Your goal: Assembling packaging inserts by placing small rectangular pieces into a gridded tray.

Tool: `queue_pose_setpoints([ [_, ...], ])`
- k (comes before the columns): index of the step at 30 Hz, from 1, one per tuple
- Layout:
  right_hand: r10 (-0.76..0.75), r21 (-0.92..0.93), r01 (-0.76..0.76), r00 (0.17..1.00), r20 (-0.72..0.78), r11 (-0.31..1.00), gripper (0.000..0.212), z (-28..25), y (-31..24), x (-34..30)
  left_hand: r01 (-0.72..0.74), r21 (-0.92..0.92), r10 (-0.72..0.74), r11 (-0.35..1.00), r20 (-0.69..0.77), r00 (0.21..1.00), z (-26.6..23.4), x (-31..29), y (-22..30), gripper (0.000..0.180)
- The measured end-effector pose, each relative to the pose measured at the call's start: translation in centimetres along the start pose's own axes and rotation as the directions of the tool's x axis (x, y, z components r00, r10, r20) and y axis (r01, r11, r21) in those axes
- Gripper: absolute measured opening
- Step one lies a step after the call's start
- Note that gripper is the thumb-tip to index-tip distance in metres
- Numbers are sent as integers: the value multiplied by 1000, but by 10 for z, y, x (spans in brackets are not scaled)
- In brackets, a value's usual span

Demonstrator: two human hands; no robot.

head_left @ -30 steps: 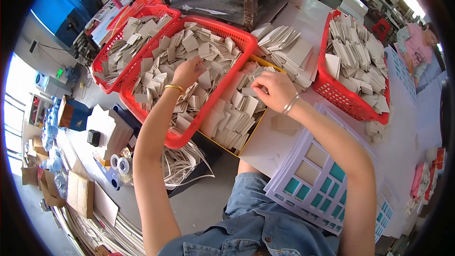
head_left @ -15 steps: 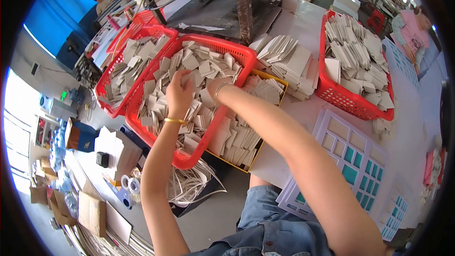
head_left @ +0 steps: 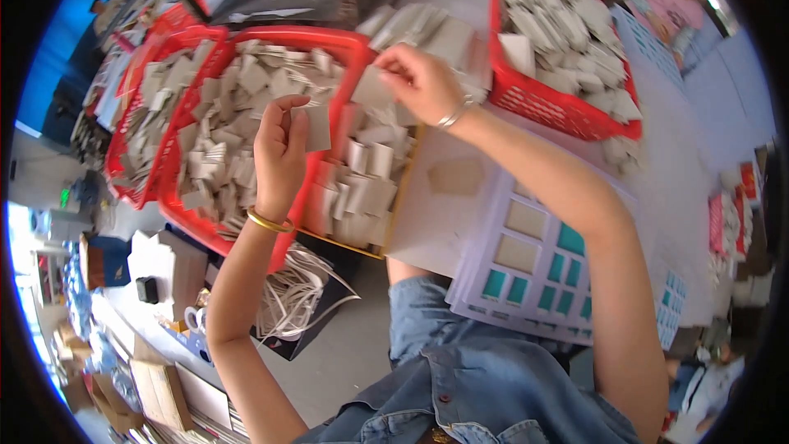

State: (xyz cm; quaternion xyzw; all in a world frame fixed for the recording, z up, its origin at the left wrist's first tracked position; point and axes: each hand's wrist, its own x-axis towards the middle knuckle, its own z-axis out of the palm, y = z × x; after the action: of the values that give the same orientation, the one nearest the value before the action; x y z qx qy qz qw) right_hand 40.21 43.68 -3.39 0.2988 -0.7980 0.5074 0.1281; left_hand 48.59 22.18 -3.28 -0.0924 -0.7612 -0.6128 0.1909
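Left hand [head_left: 279, 152] closed on one small grey card square [head_left: 316, 127], thumb and fingers pinching it above the middle red basket [head_left: 341, 45]. Right hand [head_left: 419, 78] pinched shut on a second grey card piece [head_left: 371, 89] at that basket's right rim. Sorting seemingly at an early stage: middle red basket heaped with loose squares, only one brown square [head_left: 456, 174] lying on the white desk [head_left: 682, 189] to its right. Below that, a white tray stack [head_left: 534, 255] with teal and beige compartments. Further right of the basket, another red basket [head_left: 567, 107], also heaped. To the left, a third red basket [head_left: 136, 156].
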Motion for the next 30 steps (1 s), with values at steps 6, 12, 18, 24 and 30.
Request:
queue_pose_setpoints([
  [6, 488, -11, -490, 871, -56, 872, 14, -183, 48, -157, 217, -118, -138, 969, 471, 872, 113, -28, 21, 7],
  [12, 685, -67, -692, 722, -99, 719, 11, -255, 44, -284, 248, -61, -129, 967, 721, 681, 244, -61, 33, 10],
  [18, 730, -1, -738, 668, -148, 675, 11, -261, 40, -308, 120, 62, -123, 991, 778, 616, 341, -83, 7, 11],
  [24, 721, 17, -730, 671, -172, 683, 11, -268, 56, -320, -263, 170, 39, 950, 769, 638, 374, -86, 3, 12],
  [30, 700, -75, -708, 706, -111, 702, 11, -263, 73, -328, -249, 154, 23, 956, 809, 588, 379, -91, 5, 8],
])
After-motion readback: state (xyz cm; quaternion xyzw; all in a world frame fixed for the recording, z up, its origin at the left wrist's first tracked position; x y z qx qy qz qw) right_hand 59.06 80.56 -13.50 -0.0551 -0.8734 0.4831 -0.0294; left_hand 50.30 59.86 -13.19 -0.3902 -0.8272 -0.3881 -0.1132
